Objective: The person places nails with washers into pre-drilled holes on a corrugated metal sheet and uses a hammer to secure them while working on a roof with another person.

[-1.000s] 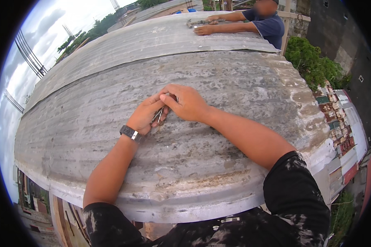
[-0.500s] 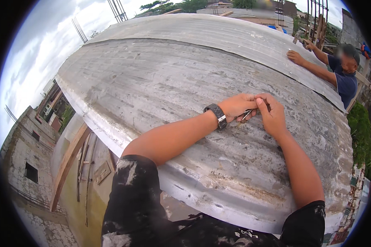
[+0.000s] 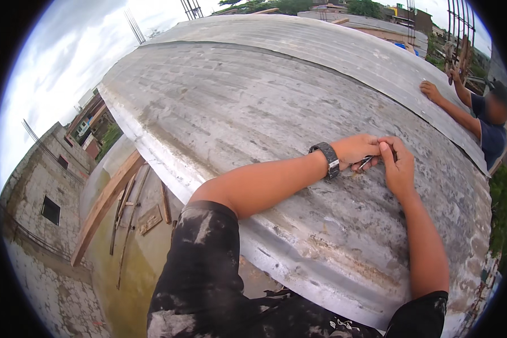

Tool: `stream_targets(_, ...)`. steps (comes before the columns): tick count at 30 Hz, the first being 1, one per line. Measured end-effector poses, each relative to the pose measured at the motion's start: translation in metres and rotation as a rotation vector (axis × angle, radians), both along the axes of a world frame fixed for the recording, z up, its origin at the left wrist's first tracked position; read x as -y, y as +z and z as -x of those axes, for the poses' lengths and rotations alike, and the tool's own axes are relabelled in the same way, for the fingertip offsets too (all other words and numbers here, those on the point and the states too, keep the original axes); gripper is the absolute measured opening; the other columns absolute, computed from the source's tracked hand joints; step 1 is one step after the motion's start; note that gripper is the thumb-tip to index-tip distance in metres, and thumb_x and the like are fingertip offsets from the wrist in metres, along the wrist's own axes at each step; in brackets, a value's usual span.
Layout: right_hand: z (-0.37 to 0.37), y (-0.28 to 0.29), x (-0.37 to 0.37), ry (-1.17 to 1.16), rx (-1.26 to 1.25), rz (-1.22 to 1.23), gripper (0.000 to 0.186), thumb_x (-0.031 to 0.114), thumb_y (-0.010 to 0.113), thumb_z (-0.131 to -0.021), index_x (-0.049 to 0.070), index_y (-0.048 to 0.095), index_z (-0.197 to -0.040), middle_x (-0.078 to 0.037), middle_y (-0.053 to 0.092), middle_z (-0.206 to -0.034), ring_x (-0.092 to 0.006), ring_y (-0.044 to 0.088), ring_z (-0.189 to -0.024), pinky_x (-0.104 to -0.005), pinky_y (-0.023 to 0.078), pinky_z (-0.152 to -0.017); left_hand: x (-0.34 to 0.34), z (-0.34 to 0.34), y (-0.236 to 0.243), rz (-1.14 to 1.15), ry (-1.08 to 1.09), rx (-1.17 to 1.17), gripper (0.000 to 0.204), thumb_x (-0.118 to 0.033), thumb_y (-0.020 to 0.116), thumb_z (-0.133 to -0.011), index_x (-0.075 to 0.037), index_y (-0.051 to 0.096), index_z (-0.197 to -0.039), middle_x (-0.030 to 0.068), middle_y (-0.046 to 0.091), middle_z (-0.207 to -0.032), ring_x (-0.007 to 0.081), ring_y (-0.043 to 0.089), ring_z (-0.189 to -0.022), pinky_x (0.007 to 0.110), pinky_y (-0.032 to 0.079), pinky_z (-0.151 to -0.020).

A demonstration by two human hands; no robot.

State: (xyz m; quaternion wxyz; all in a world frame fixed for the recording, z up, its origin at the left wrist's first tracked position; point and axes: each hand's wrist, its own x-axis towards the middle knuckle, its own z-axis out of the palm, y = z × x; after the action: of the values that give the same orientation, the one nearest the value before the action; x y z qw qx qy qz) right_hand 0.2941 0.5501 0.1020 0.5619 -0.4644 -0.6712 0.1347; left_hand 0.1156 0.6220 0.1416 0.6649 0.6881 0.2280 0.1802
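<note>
While the two bare hands meet above a weathered grey corrugated metal sheet (image 3: 236, 112), the fingers of the left hand (image 3: 355, 151) are curled closed around a few slender grey metal pieces (image 3: 366, 161), whose ends show below the index finger. The right hand (image 3: 400, 169) has its thumb and fingers drawn together at the left fingertips, touching them; whether a piece lies in this pinch cannot be told. A black link-band wristwatch (image 3: 327, 160) encircles the left wrist. Compared with the view one second earlier, the grasp is little altered, but the hands appear farther right in the view, and a long brown wooden beam (image 3: 108, 208) and a grey block wall (image 3: 53, 186) now show at left. The co-worker in a dark blue shirt (image 3: 493, 141) appears nearer the right edge, one hand raised off the paler upper metal sheet (image 3: 321, 38).
</note>
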Motion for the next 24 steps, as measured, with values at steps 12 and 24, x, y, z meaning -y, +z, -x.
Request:
stream_targets(12, -0.004, 0.0, -0.001, -0.01, 0.014, 0.007, 0.023, 0.023, 0.062, -0.106, 0.002, 0.069, -0.112, -0.011, 0.072, -0.089, -0.0188, 0.066, -0.076, -0.0341, 0.051, -0.071, 0.0, 0.0, 0.004, 0.052, 0.002, -0.051, 0.038, -0.03, 0.054, -0.11, -0.01, 0.06, -0.141, -0.0018, 0.06, -0.083, 0.0035, 0.055, -0.06, 0.019, 0.039, -0.041)
stream_targets(24, -0.009, 0.004, 0.009, -0.021, 0.015, 0.029, 0.025, 0.025, 0.062, -0.105, 0.004, 0.07, -0.115, -0.013, 0.072, -0.087, -0.0222, 0.067, -0.076, -0.0363, 0.052, -0.071, 0.004, -0.006, 0.007, 0.041, -0.021, -0.043, 0.035, -0.029, 0.055, -0.11, -0.009, 0.061, -0.138, -0.0016, 0.062, -0.084, 0.0032, 0.054, -0.057, 0.018, 0.038, -0.041)
